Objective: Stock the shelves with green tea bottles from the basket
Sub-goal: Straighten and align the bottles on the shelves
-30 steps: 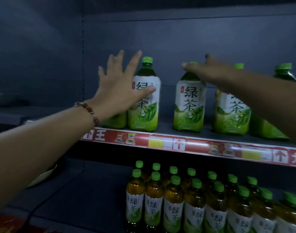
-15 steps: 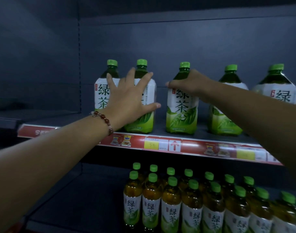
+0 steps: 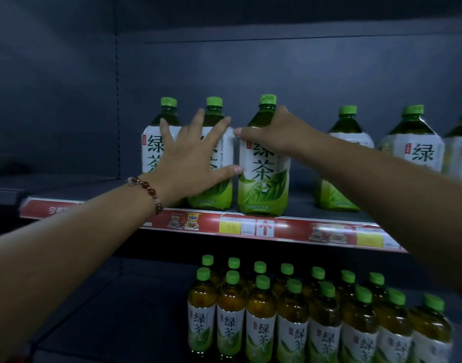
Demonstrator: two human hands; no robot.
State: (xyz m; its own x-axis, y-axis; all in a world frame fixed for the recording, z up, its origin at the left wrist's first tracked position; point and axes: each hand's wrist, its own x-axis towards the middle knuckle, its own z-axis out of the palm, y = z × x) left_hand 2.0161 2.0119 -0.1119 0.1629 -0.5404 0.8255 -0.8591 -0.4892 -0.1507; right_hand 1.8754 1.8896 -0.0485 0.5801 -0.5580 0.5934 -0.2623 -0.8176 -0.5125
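The third green tea bottle [image 3: 262,163] now stands at the upper shelf's [image 3: 290,227] front edge, closer to the second bottle [image 3: 219,158] than half a second ago. The right hand [image 3: 273,132] grips its shoulder; the left hand [image 3: 193,158], fingers spread flat, steadies the second bottle. The row is tightening leftward, leaving a gap on the right.
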